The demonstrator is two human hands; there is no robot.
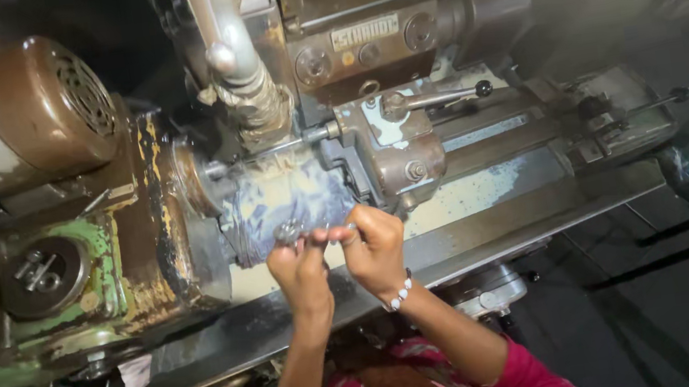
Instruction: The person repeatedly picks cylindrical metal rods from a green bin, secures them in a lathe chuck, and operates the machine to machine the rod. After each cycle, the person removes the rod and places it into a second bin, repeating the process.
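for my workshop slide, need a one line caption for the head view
Both hands, left hand and right hand, pinch a small metal part beside a worn lathe.

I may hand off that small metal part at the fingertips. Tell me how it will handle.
The small metal part, pinched by the left hand with the right hand beside it, looks rigid, probably dense for its size. Its toothed round outline suggests it could roll if dropped. The oily-looking lathe hints it may be slippery.
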